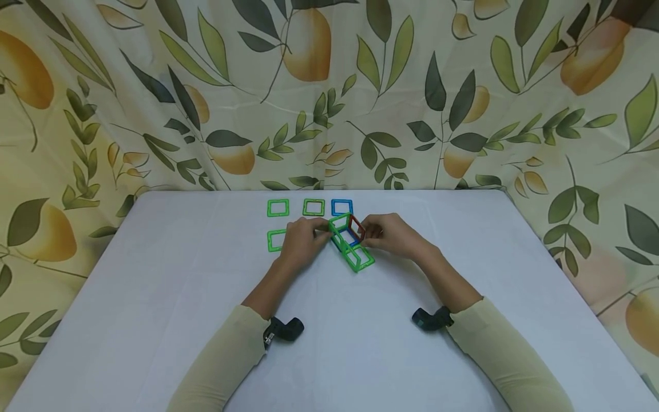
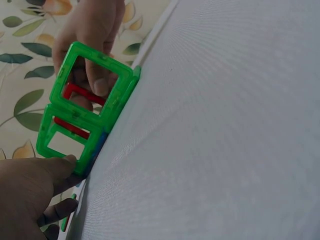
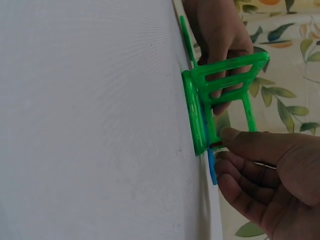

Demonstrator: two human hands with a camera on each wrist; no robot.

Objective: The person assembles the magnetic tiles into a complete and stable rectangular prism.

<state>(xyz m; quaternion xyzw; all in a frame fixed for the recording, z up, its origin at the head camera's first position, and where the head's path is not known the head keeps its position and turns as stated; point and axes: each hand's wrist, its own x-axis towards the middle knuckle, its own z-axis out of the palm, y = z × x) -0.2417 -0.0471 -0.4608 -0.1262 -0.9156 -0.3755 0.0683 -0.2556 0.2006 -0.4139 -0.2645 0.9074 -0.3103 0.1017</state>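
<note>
from my remote post i record the frame structure [image 2: 75, 112] standing on the white table [image 1: 355, 349], its green side pinched by the left hand [image 1: 304, 243], its red frame [image 2: 75, 89] by the right hand [image 1: 396, 233]; 3 flat frames [image 1: 313, 214] lie behind, the middle one possibly red inside; 1 green frame [image 1: 269, 241] sits partly covered by the left hand

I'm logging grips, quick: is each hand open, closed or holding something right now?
Left hand: pinching a green square plastic frame.
Right hand: pinching a red square plastic frame.
</note>
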